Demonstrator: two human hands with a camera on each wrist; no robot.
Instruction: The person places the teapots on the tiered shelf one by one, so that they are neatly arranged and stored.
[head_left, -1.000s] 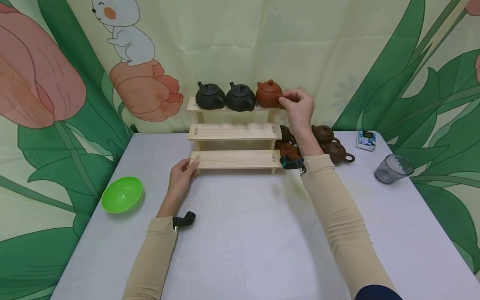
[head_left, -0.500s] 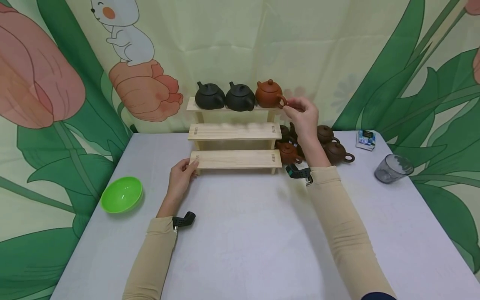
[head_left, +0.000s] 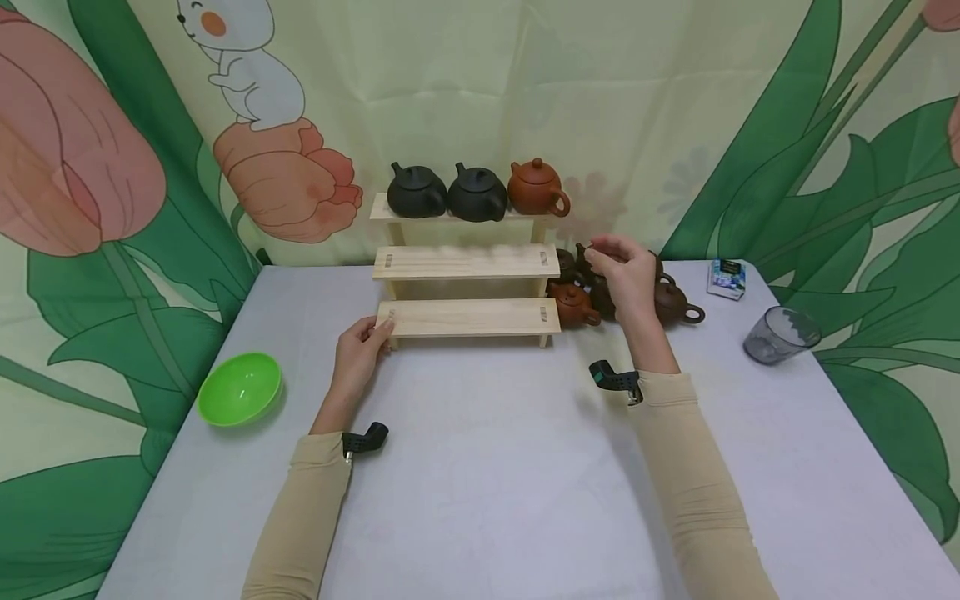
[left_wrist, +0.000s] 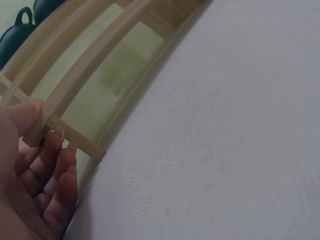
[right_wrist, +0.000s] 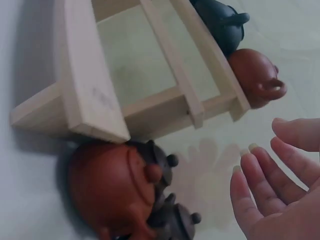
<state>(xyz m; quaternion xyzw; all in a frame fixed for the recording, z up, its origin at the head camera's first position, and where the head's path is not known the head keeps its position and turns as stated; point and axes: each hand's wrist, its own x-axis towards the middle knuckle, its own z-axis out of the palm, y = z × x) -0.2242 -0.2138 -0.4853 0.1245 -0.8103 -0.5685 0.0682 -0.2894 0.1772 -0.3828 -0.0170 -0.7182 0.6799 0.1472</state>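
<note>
A three-tier wooden rack stands at the table's back. Its top shelf bears two black teapots and a reddish-brown teapot at the right end. The left hand grips the bottom shelf's left end; in the left wrist view the thumb lies on top and the fingers curl underneath. The right hand is in the air over the teapots right of the rack, holding nothing. Among these are an orange-brown teapot and a dark brown one; the hand partly hides others.
A green bowl sits at the table's left. On the right are a clear grey glass and a small blue-and-white box. A patterned curtain hangs behind the table.
The right hand has let go of the reddish-brown teapot's handle and moved down and to the right. That teapot stays on the top shelf. The left hand keeps its grip on the rack.
</note>
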